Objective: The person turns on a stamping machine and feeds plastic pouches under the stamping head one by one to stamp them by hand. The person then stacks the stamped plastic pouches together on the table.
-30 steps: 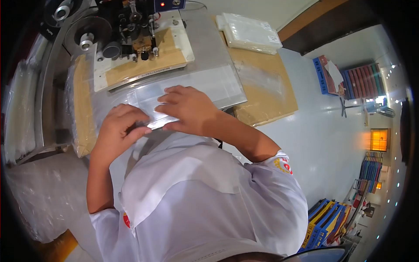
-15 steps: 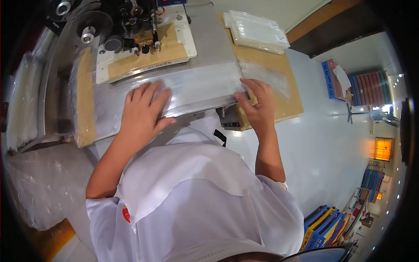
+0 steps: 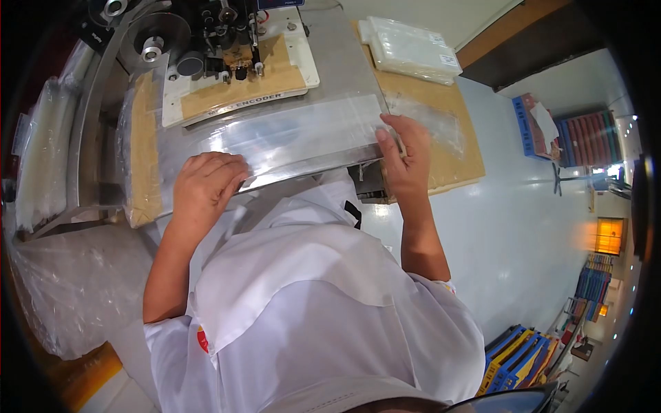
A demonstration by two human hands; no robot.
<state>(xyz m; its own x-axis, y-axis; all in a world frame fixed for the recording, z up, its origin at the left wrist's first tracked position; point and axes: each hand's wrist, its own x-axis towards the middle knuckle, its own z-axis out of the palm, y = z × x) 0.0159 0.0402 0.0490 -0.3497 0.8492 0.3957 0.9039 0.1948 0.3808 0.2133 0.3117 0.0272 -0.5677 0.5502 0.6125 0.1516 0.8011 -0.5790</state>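
Clear plastic bags or sheets [image 3: 310, 127] lie flat along the front of the metal table [image 3: 337, 55], below the encoder machine [image 3: 241, 103]. My left hand [image 3: 210, 180] is at their front left, over the table edge. Its fingers are bent and drawn together with the thumb; whatever is between the fingertips is hidden. At the right end of the plastic is my right hand [image 3: 407, 151], thumb and forefinger apart and their tips by its edge. The machine has black reels [image 3: 155, 41] and rollers above a brown-covered plate [image 3: 275, 72].
A stack of packed clear bags [image 3: 413, 51] rests on a brown board [image 3: 454, 162] to the right, with loose plastic [image 3: 430, 127] nearby. More plastic packs [image 3: 48, 158] stand at the far left. Blue and yellow crates [image 3: 513, 361] sit on the floor behind right.
My left hand has moved left and toward my body, its spread fingers now drawn together. My right hand stays by the right end of the plastic. The view has shifted slightly.
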